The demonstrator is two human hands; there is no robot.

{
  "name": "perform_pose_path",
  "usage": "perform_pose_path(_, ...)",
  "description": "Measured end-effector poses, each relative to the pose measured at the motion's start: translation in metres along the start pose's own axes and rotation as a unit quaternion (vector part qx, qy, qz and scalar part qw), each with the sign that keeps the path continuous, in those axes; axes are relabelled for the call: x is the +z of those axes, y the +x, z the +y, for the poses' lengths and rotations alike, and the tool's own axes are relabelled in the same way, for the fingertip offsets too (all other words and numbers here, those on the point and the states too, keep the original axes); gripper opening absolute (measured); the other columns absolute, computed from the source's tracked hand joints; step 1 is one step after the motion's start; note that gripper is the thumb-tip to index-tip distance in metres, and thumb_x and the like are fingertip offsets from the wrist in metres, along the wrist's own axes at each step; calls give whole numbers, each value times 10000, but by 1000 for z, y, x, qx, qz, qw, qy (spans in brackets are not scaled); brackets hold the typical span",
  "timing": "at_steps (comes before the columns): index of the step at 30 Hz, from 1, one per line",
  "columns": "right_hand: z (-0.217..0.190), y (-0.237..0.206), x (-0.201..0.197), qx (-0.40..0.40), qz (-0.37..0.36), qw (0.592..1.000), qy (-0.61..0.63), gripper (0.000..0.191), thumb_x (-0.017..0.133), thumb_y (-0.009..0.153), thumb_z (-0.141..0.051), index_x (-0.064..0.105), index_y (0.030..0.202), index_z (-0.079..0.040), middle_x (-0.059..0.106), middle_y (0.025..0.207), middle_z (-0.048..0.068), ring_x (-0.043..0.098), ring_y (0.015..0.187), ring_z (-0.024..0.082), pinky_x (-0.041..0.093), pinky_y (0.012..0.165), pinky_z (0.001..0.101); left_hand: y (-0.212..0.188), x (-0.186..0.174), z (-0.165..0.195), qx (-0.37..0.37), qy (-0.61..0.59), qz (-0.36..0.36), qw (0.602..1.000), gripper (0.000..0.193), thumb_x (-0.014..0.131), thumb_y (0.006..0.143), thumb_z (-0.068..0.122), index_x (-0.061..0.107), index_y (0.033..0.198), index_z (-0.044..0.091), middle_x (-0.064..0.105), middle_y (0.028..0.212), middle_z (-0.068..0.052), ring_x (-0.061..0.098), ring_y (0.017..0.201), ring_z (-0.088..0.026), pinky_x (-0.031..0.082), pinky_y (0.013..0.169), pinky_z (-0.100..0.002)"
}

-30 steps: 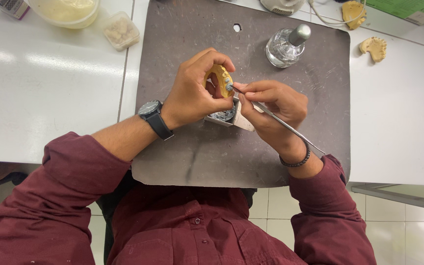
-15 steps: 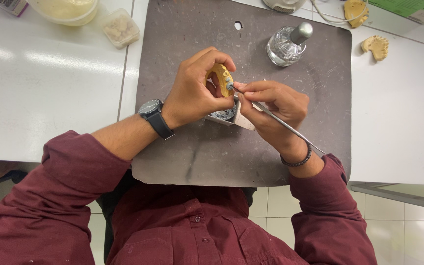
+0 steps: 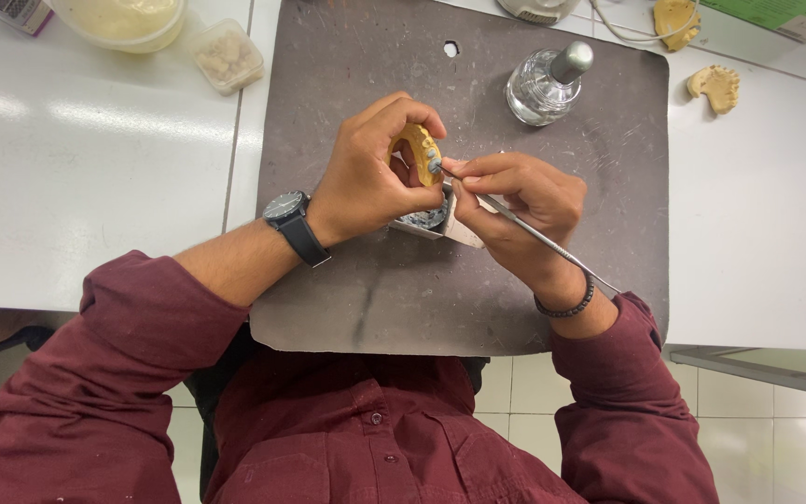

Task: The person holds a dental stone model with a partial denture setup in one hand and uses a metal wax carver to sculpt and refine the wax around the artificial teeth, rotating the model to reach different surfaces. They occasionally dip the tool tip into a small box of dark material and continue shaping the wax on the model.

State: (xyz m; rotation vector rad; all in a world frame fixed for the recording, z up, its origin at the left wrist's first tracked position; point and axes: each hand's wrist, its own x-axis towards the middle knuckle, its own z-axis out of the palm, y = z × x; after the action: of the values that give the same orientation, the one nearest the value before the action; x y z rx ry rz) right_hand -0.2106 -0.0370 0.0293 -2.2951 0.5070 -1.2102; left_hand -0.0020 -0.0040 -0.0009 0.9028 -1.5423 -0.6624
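Carving on a dental cast over the grey board

A yellow stone dental cast [image 3: 419, 149] is gripped in the left hand [image 3: 366, 177], fingers curled tight around it, above the dark grey work board [image 3: 347, 84]. A thin metal carving instrument [image 3: 534, 233] is pinched pen-style by the right hand [image 3: 520, 210], tip touching the cast's teeth. A small white-and-grey tray [image 3: 436, 222] is seen under the hands (contents unclear). A clear glass spirit lamp with metal cap [image 3: 548, 84] stands on the board beyond. Two more yellow casts [image 3: 715, 86] lie on the white table [image 3: 95, 168].
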Motion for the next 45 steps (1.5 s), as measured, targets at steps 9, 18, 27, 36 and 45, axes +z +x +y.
perform_pose_path(9,2,-2,2,10,7,1000,9,190,807,900,119,650,967,36,745,1038,185,781,1018,263,662,791,270,0,-1,1,-4,-7,3,1000,380,844,805,7,610,1103,52,605,1033,-10,670,781,-44,588,652,-187)
perform_pose_path(18,4,-10,3,11,30,999,12,211,795,940,140,631,1018,32,730,1092,176,763,965,201,647,826,261,-7,5,-5,30,-10,31,999,395,884,911,42,593,1178,52,612,1084,-29,699,841,-69,594,696,-202)
perform_pose_path(27,1,-9,2,13,23,1000,-8,198,808,924,120,663,1008,14,749,1079,165,763,968,185,637,753,232,-4,6,-8,41,2,25,999,414,890,897,58,591,1185,55,612,1086,-25,721,859,-67,593,708,-206)
perform_pose_path(36,3,-9,3,-1,19,1000,-13,176,812,934,98,669,996,17,755,1067,170,769,947,181,637,740,227,-6,7,-11,48,7,34,998,392,880,900,46,594,1168,59,625,1095,-24,710,868,-67,630,710,-191)
perform_pose_path(45,3,-8,2,0,6,1000,4,176,805,945,95,656,1007,27,740,1081,176,770,1049,228,653,791,249,-6,6,-9,28,-3,27,999,382,865,880,25,596,1150,53,613,1066,-26,695,832,-62,613,681,-192)
